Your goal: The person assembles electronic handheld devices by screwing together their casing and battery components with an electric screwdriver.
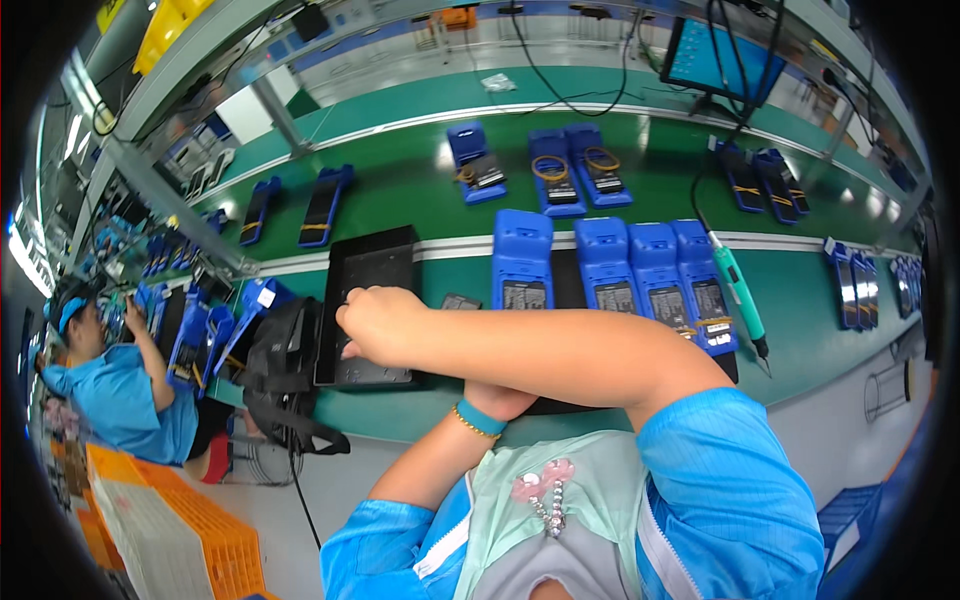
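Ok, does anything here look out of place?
I see nothing spilled or broken. Mildly odd is the black bag beside the black tray: a strap droops past the near bench, where it could snag. What looks like crumpled plastic lies loose on the far green surface.

On the near bench (800,320), the tray (374,262) lies between the bag (278,362) on its left and four units (656,258) to the right. The right hand (375,324) is at the tray; the left hand (500,400) lies nearer, below the right forearm. The screwdriver (741,297) lies right of the units. Beyond, more units (553,172) rest on the far counter (400,160), with the monitor (722,62) farther right.
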Tool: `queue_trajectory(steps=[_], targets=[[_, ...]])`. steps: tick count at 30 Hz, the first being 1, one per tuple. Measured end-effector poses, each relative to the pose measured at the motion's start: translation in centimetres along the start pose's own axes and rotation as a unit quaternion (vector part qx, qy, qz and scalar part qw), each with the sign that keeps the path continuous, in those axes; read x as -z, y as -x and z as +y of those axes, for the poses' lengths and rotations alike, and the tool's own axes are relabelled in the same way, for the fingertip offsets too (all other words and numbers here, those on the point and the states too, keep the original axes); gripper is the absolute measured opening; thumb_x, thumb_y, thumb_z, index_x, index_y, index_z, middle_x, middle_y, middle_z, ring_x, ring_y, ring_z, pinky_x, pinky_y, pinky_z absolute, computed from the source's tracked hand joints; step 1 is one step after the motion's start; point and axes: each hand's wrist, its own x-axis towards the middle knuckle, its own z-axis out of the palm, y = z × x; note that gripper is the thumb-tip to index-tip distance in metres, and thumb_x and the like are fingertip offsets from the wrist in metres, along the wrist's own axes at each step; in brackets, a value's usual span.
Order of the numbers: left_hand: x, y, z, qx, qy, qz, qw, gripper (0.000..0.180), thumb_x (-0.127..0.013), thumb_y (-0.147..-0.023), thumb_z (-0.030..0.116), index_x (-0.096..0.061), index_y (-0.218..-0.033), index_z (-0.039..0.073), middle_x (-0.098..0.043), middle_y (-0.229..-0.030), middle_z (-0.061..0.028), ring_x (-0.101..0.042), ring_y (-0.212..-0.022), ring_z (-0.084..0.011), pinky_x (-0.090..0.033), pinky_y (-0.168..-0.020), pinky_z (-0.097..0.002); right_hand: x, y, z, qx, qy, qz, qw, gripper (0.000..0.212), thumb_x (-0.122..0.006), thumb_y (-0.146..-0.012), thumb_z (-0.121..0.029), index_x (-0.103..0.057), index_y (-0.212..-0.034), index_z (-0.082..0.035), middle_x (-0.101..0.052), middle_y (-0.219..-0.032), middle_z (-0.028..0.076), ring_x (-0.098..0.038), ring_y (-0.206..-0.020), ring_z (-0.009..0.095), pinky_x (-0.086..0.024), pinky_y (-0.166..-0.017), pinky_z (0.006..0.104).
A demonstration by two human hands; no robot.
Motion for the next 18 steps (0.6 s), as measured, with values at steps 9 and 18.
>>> queue_trajectory(steps=[9, 18], targets=[[-3.9, -2.2, 2.7, -0.075, -0.082, 0.064, 0.992, 0.052, -0.036, -0.107, 0.048, -0.048, -0.143, 0.013, -0.056, -0.141, -0.011, -0.054, -0.13, -0.0274, -0.04, -0.112, -0.0456, 9.6, 16.5, 1.7, -0.27, -0.016, 0.062, 0.961, 0.099, -0.08, -0.079, -0.049, -0.036, -0.142, 0.013, -0.058, -0.121, 0.031, -0.058, -0.113, 0.048, -0.048, -0.097, 0.0476], [-4.9, -7.6, 3.3, -0.079, -0.319, 0.005, 0.944, 0.07, -0.054, -0.103, 0.038, -0.025, -0.158, 0.005, -0.045, -0.149, -0.0083, -0.042, -0.137, -0.0211, -0.032, -0.114, -0.042, 10.4, 18.6, 11.8, -0.293, -0.554, 0.182, 0.758, 0.093, -0.081, -0.081, -0.03, -0.028, -0.152, -0.001, -0.065, -0.106, 0.016, -0.068, -0.094, 0.026, -0.056, -0.078, 0.04]])
